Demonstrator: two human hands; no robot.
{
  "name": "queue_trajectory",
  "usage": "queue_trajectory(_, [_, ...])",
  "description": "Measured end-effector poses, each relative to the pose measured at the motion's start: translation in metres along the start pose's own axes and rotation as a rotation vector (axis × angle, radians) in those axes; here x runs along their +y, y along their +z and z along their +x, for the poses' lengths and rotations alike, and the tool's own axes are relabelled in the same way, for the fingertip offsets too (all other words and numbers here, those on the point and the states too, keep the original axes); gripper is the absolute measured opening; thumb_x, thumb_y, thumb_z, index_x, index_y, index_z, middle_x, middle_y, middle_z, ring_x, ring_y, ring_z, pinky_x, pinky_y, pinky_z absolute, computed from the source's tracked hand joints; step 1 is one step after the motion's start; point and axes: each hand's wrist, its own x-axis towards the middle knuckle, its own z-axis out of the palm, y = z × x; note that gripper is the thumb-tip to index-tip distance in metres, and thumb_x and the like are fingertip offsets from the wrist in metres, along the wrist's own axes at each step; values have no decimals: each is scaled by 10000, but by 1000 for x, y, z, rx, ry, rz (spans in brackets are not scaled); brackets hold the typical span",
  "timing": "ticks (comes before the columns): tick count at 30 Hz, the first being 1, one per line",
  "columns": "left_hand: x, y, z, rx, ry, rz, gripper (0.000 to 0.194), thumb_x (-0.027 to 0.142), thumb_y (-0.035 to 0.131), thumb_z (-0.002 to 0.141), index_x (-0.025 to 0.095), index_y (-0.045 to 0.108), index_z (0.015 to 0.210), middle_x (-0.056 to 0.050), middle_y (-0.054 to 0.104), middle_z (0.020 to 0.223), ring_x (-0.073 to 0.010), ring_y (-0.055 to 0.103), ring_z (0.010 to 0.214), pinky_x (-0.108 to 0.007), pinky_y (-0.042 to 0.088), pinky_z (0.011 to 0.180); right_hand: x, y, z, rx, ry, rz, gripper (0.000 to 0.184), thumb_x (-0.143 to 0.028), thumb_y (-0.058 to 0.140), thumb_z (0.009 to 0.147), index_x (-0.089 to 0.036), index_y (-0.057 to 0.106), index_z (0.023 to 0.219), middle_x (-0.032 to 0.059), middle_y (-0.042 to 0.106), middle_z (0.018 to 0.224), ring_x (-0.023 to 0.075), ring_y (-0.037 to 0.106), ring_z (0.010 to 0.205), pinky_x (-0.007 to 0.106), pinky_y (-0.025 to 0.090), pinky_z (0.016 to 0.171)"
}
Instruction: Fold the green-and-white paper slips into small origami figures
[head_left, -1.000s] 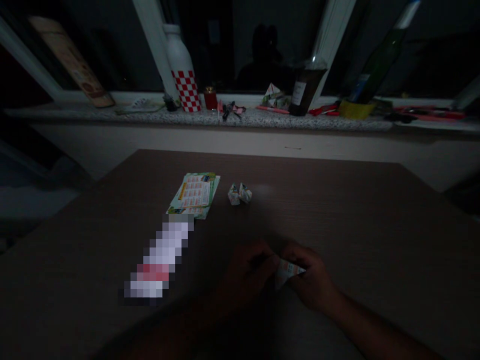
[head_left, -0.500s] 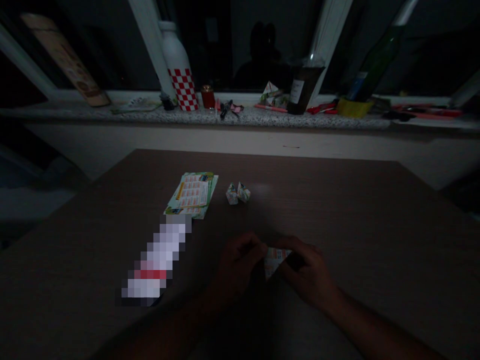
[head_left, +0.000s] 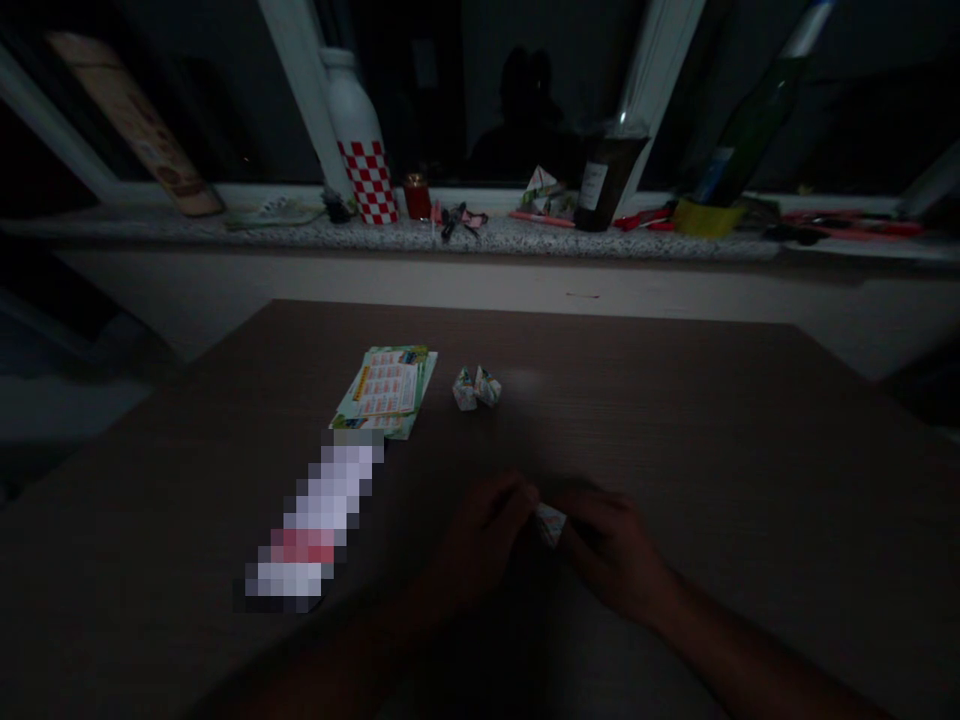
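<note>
Right here at the near side of the brown, wood-grained desk [head_left: 675, 420], a little right of centre, there's the small, pale, angular piece of folded printed paper [head_left: 550, 522], caught between two bare hands! The left hand [head_left: 484, 530] has its grip drawn into a tight pinch, thumb and forefinger together on the paper's left edge; the right hand [head_left: 619, 545] has its grip nearly together too, fingertips on the right edge, though dim light hides exactly how much they cover. Careful handling called for, I'd say: one side pinned firmly, the other guiding the layers, edges matched before any pressure goes on. Then a fingertip run along the fold, middle outward, should give a crisp line; squeezing both sides at once could crumple something this small. Points look the tricky part, so a light touch there. Farther off and slightly left sit two small, multicoloured, faceted folded-paper pieces [head_left: 488, 386], close together, and left of them lies the loose stack of green-bordered printed sheets [head_left: 386, 390], with a pale, pixelated oblong [head_left: 315, 520] on its near side.
</note>
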Motion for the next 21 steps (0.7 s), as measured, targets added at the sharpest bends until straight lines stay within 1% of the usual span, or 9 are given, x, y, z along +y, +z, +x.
queue_trajectory(2, [-1,0,-1,-53,-11,-4,370,439,464,872,168,509,624,37,443,583,-117,412,578,-228,314,554,0,0,0,-14,32,69,158,-156,490,825,-171,608,721,-7,551,580,114,493,512,228,363,499])
queue_trajectory(5, [-2,-1,-2,-167,1,-36,436,520,444,869,162,521,631,35,439,556,-108,390,532,-226,292,518,1,2,0,-50,97,213,186,-188,502,829,-172,573,658,-29,482,537,99,434,486,211,327,466])
queue_trajectory(8, [-4,-2,-1,-270,2,-60,490,583,412,863,156,518,646,38,405,544,-97,355,503,-220,252,481,3,6,-1,-53,187,397,251,-279,541,842,-173,552,615,-33,471,534,95,425,492,203,335,471])
queue_trajectory(10, [-6,-2,-1,-315,8,-65,509,596,401,862,154,506,633,40,381,537,-91,328,494,-220,228,470,2,8,-1,-46,245,506,291,-347,587,829,-169,550,600,-35,475,539,89,419,489,197,342,469])
queue_trajectory(13, [-6,-3,0,-336,26,-52,516,591,420,856,153,480,589,40,371,527,-86,312,489,-222,217,468,1,9,-1,-73,273,617,352,-415,624,806,-162,551,573,-38,470,526,82,407,482,189,347,462])
queue_trajectory(16, [-4,-3,0,-352,28,-32,529,601,433,842,153,476,563,41,361,515,-84,304,482,-222,213,465,0,10,-2,-129,279,669,397,-461,622,803,-155,557,558,-38,467,512,78,397,475,190,354,461])
queue_trajectory(18, [-4,-4,-1,-356,34,-11,545,612,430,836,153,473,544,42,343,505,-83,286,475,-225,197,459,1,10,-3,-157,279,682,396,-469,627,799,-151,574,569,-34,479,518,80,405,479,192,368,466])
queue_trajectory(21, [-4,-4,-3,-332,52,23,555,595,412,852,153,453,520,44,313,505,-82,264,477,-232,179,464,1,9,-3,-181,259,696,376,-454,607,822,-152,595,599,-27,504,539,86,427,492,197,395,484])
